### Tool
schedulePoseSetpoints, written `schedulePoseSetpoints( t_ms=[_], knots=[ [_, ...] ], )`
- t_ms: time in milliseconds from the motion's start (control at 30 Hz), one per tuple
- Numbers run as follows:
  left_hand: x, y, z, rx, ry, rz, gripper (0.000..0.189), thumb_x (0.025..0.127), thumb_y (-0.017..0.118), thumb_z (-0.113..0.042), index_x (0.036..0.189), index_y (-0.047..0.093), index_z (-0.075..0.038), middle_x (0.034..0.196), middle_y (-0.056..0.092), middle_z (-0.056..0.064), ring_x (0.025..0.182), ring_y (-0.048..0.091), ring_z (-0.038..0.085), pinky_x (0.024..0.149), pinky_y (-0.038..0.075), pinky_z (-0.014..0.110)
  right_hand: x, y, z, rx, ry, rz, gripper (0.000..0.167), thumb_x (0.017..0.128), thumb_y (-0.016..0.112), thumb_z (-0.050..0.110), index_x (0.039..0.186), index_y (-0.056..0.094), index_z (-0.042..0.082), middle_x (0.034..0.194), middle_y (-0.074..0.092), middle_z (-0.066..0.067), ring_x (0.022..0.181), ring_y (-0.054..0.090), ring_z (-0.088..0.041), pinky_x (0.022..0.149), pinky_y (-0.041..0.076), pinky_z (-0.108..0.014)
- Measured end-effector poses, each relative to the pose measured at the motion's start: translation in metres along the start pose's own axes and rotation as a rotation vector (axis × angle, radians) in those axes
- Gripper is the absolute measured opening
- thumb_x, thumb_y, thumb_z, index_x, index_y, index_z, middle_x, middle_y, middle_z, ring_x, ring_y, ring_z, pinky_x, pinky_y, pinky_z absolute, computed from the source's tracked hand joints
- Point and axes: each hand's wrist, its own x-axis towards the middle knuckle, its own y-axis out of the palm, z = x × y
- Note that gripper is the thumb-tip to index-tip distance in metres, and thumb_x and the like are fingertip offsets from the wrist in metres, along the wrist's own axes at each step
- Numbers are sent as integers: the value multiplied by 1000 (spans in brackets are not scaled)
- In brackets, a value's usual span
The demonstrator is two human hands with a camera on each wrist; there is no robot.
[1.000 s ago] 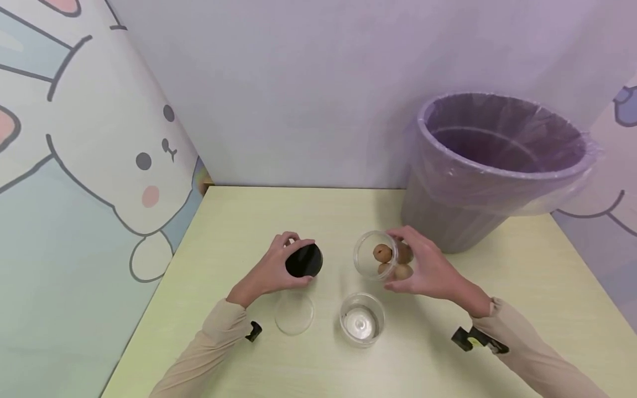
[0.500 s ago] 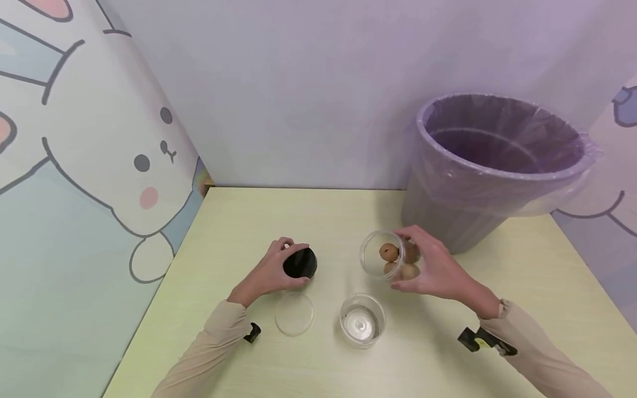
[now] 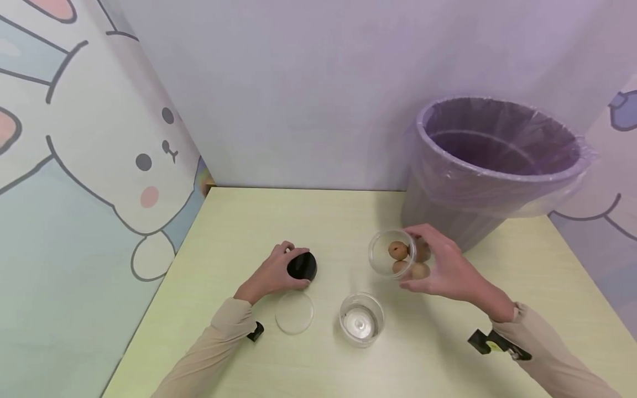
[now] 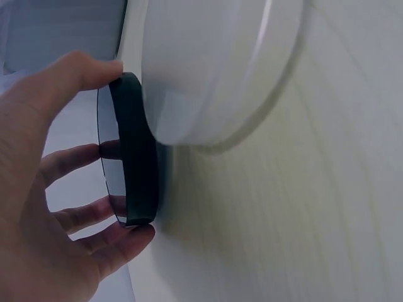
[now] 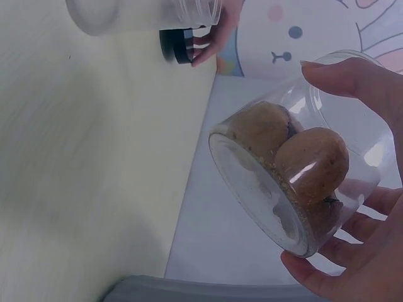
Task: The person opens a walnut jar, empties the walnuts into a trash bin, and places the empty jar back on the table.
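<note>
My left hand point(image 3: 278, 272) grips a round black lid point(image 3: 302, 267) by its edge, with thumb and fingers on opposite sides. In the left wrist view the lid point(image 4: 135, 151) stands close to the table surface; I cannot tell whether it touches. My right hand point(image 3: 443, 265) holds a clear jar point(image 3: 379, 254) tilted above the table. Several brown, round, nut-like things point(image 5: 313, 162) lie inside it, with small crumbs near the bottom. A second clear jar point(image 3: 361, 319) stands between the hands, nearer to me. Beside it lies a clear round disc point(image 3: 294, 313), perhaps a lid.
A large bin point(image 3: 443, 193) with a clear plastic liner stands at the back right, close to my right hand. A plain wall point(image 3: 298, 99) rises behind the pale table point(image 3: 239, 221). Rabbit-patterned panels point(image 3: 99, 138) flank it.
My right hand has moved a little to the right with the jar and its contents. The left hand and black lid have shifted slightly toward me. The second jar and disc stay put.
</note>
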Motion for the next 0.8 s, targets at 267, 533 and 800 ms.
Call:
schedulePoseSetpoints(
  t_ms=[267, 533, 800],
  knots=[
    [3, 3, 2, 31, -5, -5, 72, 71, 79, -45, 133, 54, -20, 115, 44, 5, 102, 38, 22, 75, 45, 40, -6, -15, 0, -29, 10, -17, 93, 43, 96, 24, 124, 51, 13, 109, 57, 7, 90, 53, -4, 75, 42, -21],
    [5, -1, -4, 90, 2, 23, 73, 70, 79, -45, 132, 52, -18, 115, 44, 10, 101, 41, 26, 78, 44, 44, -11, -26, 2, -45, 4, -33, 95, 41, 96, 23, 124, 52, 11, 108, 58, 6, 87, 53, -4, 72, 43, -18],
    [21, -13, -12, 21, 1, -27, 66, 78, 75, -41, 134, 51, -15, 128, 40, 12, 116, 38, 29, 89, 42, 49, -14, -39, 4, -57, -4, -64, 93, 41, 96, 19, 122, 52, 6, 107, 59, 1, 85, 52, -8, 73, 40, -16]
  ],
)
